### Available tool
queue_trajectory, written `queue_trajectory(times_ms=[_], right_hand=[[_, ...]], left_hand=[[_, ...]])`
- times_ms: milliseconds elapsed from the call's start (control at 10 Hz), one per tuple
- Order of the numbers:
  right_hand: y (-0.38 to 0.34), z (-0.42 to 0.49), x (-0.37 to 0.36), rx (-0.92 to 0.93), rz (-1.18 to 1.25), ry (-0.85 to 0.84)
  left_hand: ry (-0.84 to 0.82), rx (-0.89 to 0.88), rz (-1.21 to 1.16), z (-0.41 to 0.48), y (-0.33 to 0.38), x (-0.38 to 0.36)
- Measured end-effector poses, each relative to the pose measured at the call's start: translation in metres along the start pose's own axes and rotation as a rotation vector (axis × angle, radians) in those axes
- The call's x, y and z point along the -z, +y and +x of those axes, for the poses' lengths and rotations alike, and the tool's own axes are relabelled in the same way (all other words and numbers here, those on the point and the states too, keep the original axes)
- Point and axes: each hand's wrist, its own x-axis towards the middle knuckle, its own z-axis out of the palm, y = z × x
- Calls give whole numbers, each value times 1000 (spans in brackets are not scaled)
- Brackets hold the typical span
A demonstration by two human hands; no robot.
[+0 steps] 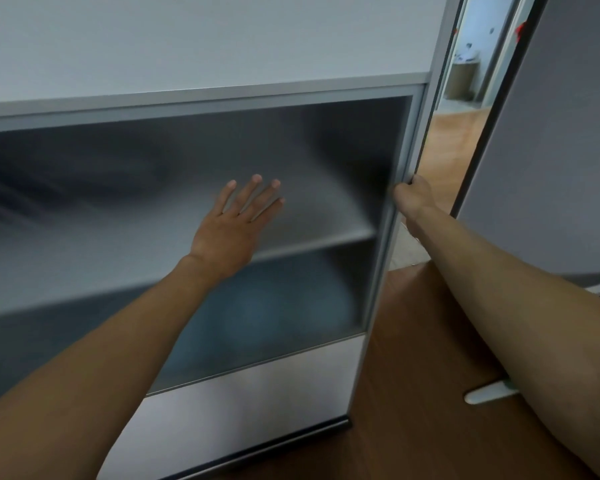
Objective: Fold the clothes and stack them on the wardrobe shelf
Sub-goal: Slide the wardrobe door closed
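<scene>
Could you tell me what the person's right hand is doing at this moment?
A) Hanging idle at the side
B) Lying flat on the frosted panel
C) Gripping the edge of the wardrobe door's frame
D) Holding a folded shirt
C: the right hand curls round the metal edge of the wardrobe door, while the left hand lies flat on the frosted panel.

Sliding door apparently across the shelves; gap rightward.

My right hand: fingers hidden behind the door frame. Frosted door panel: shelf contents behind it blurred, unidentifiable.
</scene>
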Motion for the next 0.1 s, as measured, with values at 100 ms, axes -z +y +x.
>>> queue_trajectory(times_ms=[100], right_hand=[[0,-18,-14,31,62,83]], left_hand=[[-3,-3,-58,-2,0,11]])
